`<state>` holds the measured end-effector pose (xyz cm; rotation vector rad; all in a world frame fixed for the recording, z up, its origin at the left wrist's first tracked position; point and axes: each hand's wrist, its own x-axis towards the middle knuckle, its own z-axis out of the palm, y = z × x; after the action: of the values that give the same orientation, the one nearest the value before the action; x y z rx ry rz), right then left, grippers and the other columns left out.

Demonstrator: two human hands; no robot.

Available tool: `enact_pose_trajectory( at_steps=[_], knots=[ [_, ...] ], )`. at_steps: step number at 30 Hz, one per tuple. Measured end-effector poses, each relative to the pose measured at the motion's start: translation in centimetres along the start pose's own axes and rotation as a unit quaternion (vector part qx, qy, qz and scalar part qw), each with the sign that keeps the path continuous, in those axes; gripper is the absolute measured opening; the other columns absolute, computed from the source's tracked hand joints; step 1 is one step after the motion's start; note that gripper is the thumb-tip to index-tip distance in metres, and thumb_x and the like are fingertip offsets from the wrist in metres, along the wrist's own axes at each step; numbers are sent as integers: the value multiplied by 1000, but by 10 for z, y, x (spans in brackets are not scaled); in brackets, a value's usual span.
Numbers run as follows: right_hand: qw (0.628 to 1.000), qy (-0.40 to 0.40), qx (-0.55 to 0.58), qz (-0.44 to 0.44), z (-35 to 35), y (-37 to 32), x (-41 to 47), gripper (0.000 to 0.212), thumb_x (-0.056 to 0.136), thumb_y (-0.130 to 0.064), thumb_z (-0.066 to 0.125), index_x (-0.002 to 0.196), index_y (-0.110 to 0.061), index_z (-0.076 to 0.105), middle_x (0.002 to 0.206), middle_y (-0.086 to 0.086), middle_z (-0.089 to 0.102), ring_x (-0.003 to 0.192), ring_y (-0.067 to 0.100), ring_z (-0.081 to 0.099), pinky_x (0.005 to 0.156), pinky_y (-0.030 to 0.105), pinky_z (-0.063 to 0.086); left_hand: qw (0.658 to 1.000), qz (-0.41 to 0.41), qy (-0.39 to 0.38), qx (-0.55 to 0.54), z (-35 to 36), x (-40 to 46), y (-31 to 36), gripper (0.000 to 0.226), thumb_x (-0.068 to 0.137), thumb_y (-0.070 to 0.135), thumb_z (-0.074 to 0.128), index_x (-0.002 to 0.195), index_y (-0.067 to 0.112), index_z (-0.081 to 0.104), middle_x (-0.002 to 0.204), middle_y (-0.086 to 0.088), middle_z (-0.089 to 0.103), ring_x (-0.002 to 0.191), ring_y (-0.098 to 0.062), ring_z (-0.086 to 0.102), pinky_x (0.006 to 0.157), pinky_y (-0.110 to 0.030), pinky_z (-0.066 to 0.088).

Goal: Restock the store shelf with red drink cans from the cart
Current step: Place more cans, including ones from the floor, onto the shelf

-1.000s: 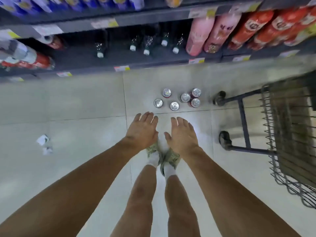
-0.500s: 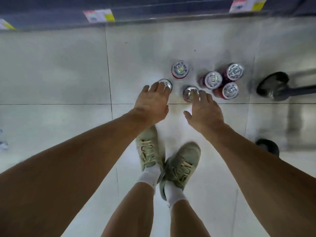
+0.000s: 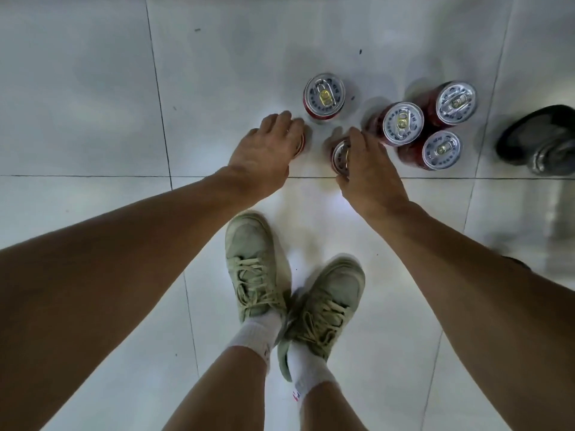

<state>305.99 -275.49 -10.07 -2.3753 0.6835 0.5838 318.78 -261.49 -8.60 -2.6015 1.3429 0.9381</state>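
Observation:
Several red drink cans with silver tops stand upright on the white tiled floor. My left hand (image 3: 267,150) is down over the leftmost can (image 3: 300,144), fingers curled round it, and hides nearly all of it. My right hand (image 3: 367,169) wraps round a second can (image 3: 339,155), whose silver top shows between thumb and fingers. One free can (image 3: 324,95) stands just beyond both hands. A tight group of three cans (image 3: 403,123) (image 3: 456,102) (image 3: 441,149) stands to the right of my right hand. The shelf is out of view.
A black cart wheel (image 3: 538,140) rests on the floor at the right edge, close to the three grouped cans. My two feet in pale green shoes (image 3: 255,265) (image 3: 326,309) stand right below the hands. Bare floor tiles (image 3: 77,88) stretch to the left.
I have bent lower, so the cans look larger and the shelf has left the view. Both hands went from reaching fingertips to closing round the two nearest cans.

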Motion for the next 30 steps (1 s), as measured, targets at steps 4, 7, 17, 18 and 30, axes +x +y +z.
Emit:
enact_pose_trajectory(
  at_steps=[4,7,17,18,30],
  knots=[
    [1000,0,18,26,-4,1,6,60,78,-12,76,132,-5,49,128,17,57,111,38,59,89,38,45,999,9,-6,-39,3,4,-6,73,78,-4,65,143,10,35,136,-14,39,119,-32,41,91,-42,49],
    [999,-4,28,32,-10,-5,-6,56,77,-15,74,127,-8,52,120,14,62,107,35,60,86,36,45,998,-4,4,-65,-1,-7,-6,70,76,-2,67,139,8,40,131,-15,42,112,-33,44,91,-46,47],
    [997,33,74,13,-121,-56,-89,61,77,-14,74,131,-8,49,121,14,61,111,35,56,85,39,48,978,-17,72,-194,-118,-111,21,68,66,17,78,129,15,55,124,-9,51,110,-31,50,92,-41,48],
    [996,38,74,9,-139,-64,-99,62,77,-16,74,133,-8,49,123,14,60,113,35,55,86,40,48,976,-9,81,-200,-137,-123,25,67,64,19,78,128,16,56,122,-8,52,109,-31,52,92,-42,49],
    [971,181,153,-19,-370,-194,-272,66,74,-17,80,134,-8,55,124,8,60,117,29,53,96,35,43,915,5,185,-360,-387,-281,106,68,63,16,84,127,19,61,122,6,53,109,-5,54,96,-11,40]
  ],
)
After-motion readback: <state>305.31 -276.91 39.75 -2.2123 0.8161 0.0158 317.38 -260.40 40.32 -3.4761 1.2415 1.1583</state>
